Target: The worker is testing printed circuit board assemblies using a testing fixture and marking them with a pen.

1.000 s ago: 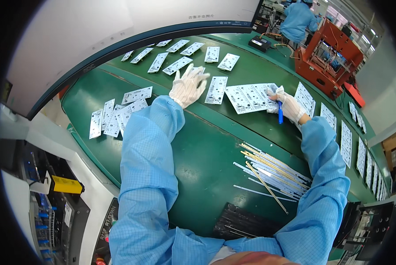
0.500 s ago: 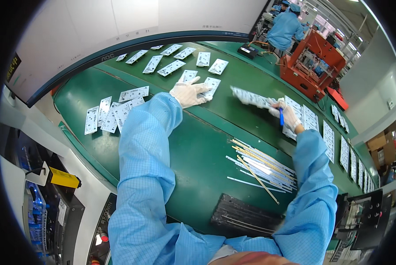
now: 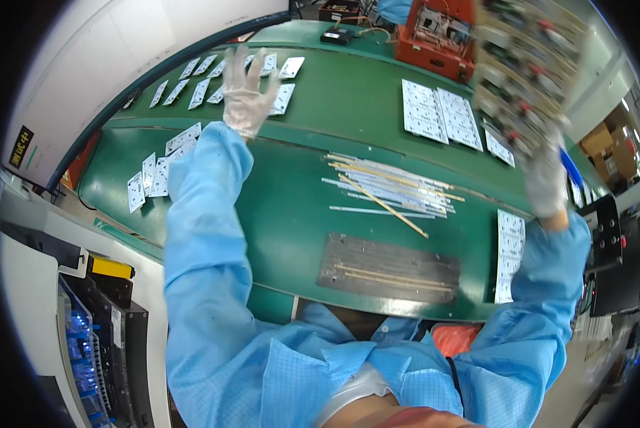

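My left hand (image 3: pixel 248 100), in a white glove, is open with fingers spread over the small white circuit boards (image 3: pixel 283 100) laid out at the far left. Raised at the right, my gloved right hand (image 3: pixel 546 175) grips a circuit board panel (image 3: pixel 523 71); its side with components faces me, blurred by motion. A blue pen (image 3: pixel 571 171) sticks out beside that hand. Two white board panels (image 3: pixel 425 112) lie side by side on the green bench, left of the raised one. Another panel (image 3: pixel 508 250) lies near my right sleeve.
Thin white and tan strips (image 3: pixel 384 185) are heaped mid-bench. Before me is a dark plate (image 3: pixel 389 267) with narrow strips on it. Several boards (image 3: pixel 149 175) overlap at the left, below a large monitor (image 3: pixel 141 64). An orange-red machine (image 3: pixel 434 43) stands at the back.
My left hand has lifted off a small board and spread its fingers. My right hand has raised the panel toward the upper right, its component side now showing. The view has shifted.
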The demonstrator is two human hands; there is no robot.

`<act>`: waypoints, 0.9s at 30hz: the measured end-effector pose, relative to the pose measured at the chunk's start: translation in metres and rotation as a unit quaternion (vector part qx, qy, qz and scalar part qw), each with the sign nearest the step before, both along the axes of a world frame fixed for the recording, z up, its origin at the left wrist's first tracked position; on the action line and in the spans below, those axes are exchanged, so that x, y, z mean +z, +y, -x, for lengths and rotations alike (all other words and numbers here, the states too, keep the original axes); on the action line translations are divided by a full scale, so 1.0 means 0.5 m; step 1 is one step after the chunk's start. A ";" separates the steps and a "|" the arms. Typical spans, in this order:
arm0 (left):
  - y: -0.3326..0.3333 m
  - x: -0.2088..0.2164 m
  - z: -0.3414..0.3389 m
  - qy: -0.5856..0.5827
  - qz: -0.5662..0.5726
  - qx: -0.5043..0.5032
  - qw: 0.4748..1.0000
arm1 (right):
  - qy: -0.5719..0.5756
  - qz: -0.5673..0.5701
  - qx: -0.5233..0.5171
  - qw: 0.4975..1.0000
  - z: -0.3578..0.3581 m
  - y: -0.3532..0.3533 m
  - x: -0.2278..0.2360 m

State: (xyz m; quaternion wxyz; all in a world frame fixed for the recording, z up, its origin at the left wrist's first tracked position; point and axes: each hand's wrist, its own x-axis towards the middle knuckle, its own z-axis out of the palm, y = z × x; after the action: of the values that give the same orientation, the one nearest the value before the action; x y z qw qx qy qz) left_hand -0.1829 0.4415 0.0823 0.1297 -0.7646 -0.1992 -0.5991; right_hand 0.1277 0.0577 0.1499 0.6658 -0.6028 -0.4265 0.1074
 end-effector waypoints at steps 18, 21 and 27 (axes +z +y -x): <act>-0.933 -0.225 -0.239 0.370 0.185 -0.235 0.879 | 0.040 -0.159 -0.356 0.920 0.226 -0.600 -0.233; -0.907 -0.207 -0.243 0.423 0.207 -0.213 0.856 | -0.180 0.093 -0.450 0.870 0.208 -0.703 -0.294; -0.706 -0.125 -0.183 0.444 0.143 -0.037 0.884 | -0.265 0.186 -0.461 0.826 0.224 -0.727 -0.329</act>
State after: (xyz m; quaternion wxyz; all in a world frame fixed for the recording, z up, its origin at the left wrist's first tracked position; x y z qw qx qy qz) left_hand -0.0913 0.0884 0.0195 0.0719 -0.9676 -0.1758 -0.1664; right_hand 0.0159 -0.3058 -0.0144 0.3742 -0.8469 -0.2314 -0.2987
